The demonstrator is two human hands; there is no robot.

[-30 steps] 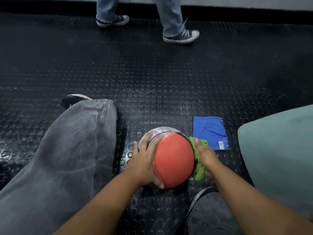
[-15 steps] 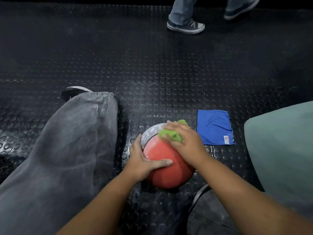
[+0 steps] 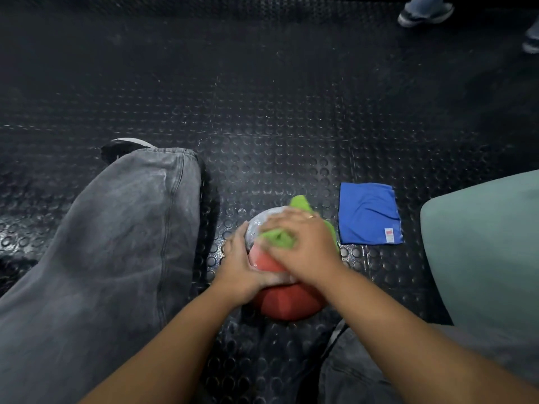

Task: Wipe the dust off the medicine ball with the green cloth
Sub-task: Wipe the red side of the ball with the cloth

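A red medicine ball [image 3: 287, 306] with a grey dusty patch [image 3: 258, 225] on its far side rests on the studded black floor between my legs. My left hand [image 3: 242, 271] grips the ball's left side, fingers curled over its top. My right hand [image 3: 303, 247] lies flat on top of the ball and presses the green cloth [image 3: 278, 239] against it; the cloth pokes out beyond my fingers and at the far edge. The hand and cloth are motion-blurred.
A folded blue cloth [image 3: 369, 214] lies on the floor just right of the ball. My left leg in grey jeans [image 3: 116, 243] stretches along the left. A pale green cushion [image 3: 484, 243] sits at the right. Another person's shoes [image 3: 424, 13] are far right.
My right hand swept the green cloth from the ball's right side up over its top toward the left. The other person walked rightward. My left hand stayed on the ball.
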